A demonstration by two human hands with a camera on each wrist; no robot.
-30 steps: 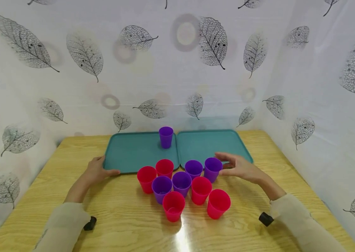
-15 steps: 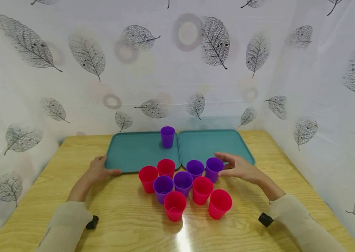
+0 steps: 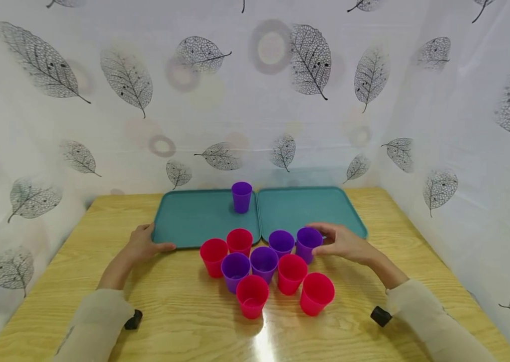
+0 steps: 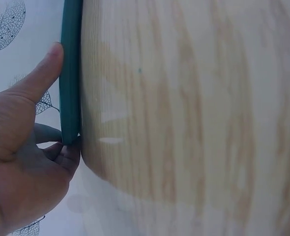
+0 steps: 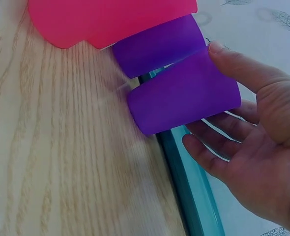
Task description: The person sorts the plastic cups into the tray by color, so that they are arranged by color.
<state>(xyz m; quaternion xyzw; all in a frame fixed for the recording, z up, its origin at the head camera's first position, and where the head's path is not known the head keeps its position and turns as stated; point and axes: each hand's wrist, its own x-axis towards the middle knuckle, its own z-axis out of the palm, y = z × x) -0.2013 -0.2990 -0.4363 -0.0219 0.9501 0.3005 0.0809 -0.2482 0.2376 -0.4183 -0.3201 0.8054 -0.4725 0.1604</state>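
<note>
There are five smooth, tapered, open-topped purple cups (image 3: 241,199), five smooth, tapered, open-topped red cups (image 3: 317,295), two flat, rectangular teal trays (image 3: 196,216) with rounded corners, one bare left hand (image 3: 143,244), one bare right hand (image 3: 339,243), two beige fabric sleeves (image 3: 94,324), two small, blocky black objects (image 3: 134,320) and one light wood-grained table (image 3: 187,311).

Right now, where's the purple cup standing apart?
In the head view, the purple cup stands on the left tray, near its border with the right tray.
</note>
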